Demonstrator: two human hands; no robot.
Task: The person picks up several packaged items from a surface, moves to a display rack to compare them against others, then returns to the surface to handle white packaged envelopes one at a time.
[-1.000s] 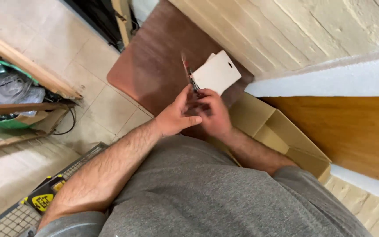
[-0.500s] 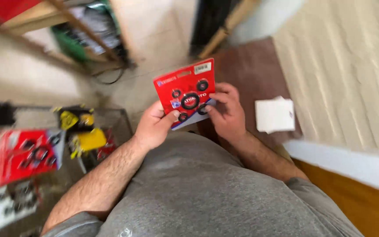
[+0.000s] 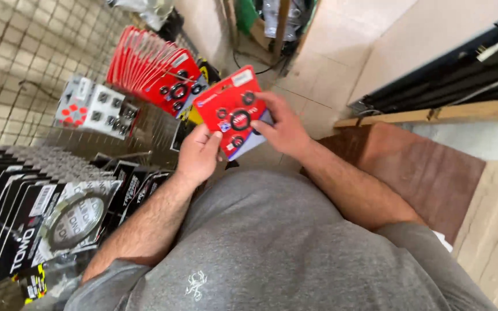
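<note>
While both hands' fingers grip it, the red blister card sits between them.

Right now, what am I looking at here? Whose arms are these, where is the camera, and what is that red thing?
There is no machine: a person wears a camera on the head, looking down over a grey shirt. The left hand and right hand together hold a red blister card with dark rings sealed on it. More red cards of the same kind hang on a wire display rack to the left, above black packets. A brown mat lies on the floor.
</note>
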